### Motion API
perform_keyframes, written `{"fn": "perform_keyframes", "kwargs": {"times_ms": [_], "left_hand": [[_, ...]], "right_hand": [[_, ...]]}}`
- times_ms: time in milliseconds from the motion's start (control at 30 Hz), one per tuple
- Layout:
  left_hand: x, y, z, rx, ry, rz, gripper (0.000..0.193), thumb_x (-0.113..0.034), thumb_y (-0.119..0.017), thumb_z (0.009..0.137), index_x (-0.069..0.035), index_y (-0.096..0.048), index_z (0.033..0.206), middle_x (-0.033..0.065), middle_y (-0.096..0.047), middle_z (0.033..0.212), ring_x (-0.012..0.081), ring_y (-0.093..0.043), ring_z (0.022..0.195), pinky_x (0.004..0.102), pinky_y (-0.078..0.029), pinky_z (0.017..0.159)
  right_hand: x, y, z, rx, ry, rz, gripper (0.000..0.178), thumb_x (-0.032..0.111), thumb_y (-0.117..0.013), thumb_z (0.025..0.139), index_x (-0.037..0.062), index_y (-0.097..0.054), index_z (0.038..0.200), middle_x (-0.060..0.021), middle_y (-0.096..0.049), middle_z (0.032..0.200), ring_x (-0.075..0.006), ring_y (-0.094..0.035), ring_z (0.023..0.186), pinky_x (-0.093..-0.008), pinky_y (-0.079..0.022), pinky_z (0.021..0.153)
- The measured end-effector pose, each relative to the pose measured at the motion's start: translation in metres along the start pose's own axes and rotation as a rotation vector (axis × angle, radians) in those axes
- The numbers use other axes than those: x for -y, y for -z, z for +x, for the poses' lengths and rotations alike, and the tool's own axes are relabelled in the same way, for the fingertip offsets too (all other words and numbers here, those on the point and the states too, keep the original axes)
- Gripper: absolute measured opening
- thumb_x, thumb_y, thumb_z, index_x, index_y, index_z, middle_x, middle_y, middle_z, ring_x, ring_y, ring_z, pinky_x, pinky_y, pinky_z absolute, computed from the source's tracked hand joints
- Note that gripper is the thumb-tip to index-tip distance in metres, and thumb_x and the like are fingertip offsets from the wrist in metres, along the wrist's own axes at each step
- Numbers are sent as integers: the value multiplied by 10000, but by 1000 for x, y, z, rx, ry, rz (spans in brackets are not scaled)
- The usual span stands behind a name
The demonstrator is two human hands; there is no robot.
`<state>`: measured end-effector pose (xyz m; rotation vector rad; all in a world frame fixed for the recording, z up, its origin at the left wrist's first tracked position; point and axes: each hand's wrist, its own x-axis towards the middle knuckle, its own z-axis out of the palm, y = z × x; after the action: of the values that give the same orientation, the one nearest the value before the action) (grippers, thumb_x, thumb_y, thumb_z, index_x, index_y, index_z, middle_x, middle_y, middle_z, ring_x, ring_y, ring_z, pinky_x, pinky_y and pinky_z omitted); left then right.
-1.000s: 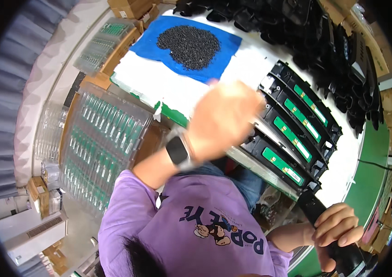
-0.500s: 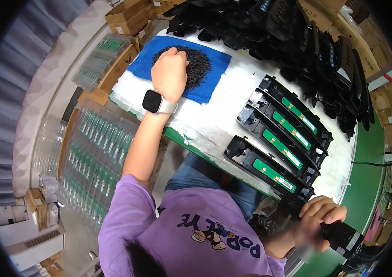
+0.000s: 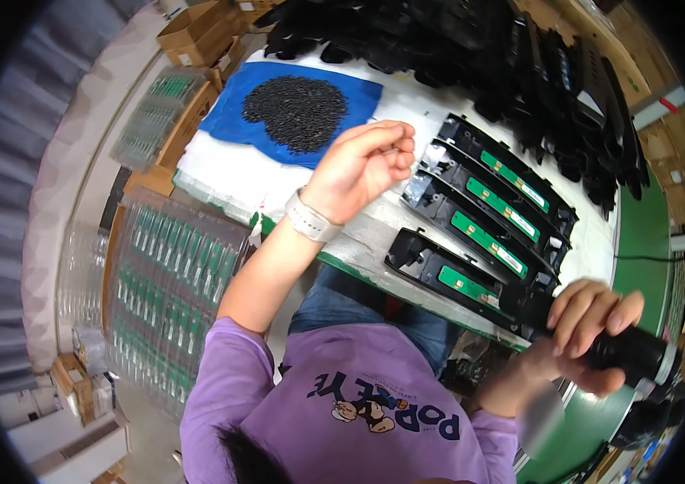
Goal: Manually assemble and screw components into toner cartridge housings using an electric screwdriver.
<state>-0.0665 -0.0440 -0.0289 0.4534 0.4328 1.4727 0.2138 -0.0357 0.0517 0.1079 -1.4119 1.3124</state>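
My left hand [image 3: 365, 171] hangs between the blue cloth [image 3: 225, 121] and the black plastic housings, palm partly up, its fingers curled together; anything in them is too small or hidden to make out. On the cloth lies a heap of tiny black screws [image 3: 298, 111]. My right hand [image 3: 592, 331] is wrapped round a black electric screwdriver [image 3: 628, 355], whose front end reaches over the right end of the nearest housing [image 3: 411, 256]. That housing carries a green circuit board [image 3: 465, 284]. Three more housings [image 3: 439, 194] with green boards lie beyond it, side by side.
Many black housings [image 3: 455, 48] are piled along the far side of the white-covered table [image 3: 358, 250]. Clear trays of green boards [image 3: 173, 282] stand at the left. Cardboard boxes [image 3: 197, 32] sit at the far left, and a green surface [image 3: 641, 234] lies at the right.
My left hand has left the screw heap and moved right and nearer, toward the housings. My right hand has shifted up and right with the screwdriver, its front end now over the nearest housing.
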Motion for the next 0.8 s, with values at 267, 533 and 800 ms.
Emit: {"fn": "perform_keyframes", "kwargs": {"times_ms": [267, 533, 800], "left_hand": [[41, -48, 29, 162, 304, 180, 123, -82, -495, 902, 2, -558, 967, 43, -572, 827, 104, -526, 685, 230, -450, 641], [45, -57, 27, 200, 382, 417, 169, -176, -474, 934, -18, -533, 943, 26, -516, 795, 87, -467, 649, 216, -392, 600], [44, -56, 23, 161, 419, 362, 177, -164, -490, 924, 0, -537, 974, 51, -559, 834, 80, -480, 641, 199, -394, 596]], "right_hand": [[0, 1, 39, -104, 129, 22, 543, 455, -715, 711, 73, -459, 1000, 54, -483, 584, -68, -475, 461, -242, -389, 571], [-1, 16, 35, -225, 192, 57, 466, 395, -729, 689, 67, -516, 944, 62, -505, 587, -68, -470, 450, -246, -363, 558], [-15, 9, 32, -247, 196, -1, 469, 390, -751, 659, 87, -504, 919, 66, -514, 573, -61, -479, 432, -224, -372, 528]]}}
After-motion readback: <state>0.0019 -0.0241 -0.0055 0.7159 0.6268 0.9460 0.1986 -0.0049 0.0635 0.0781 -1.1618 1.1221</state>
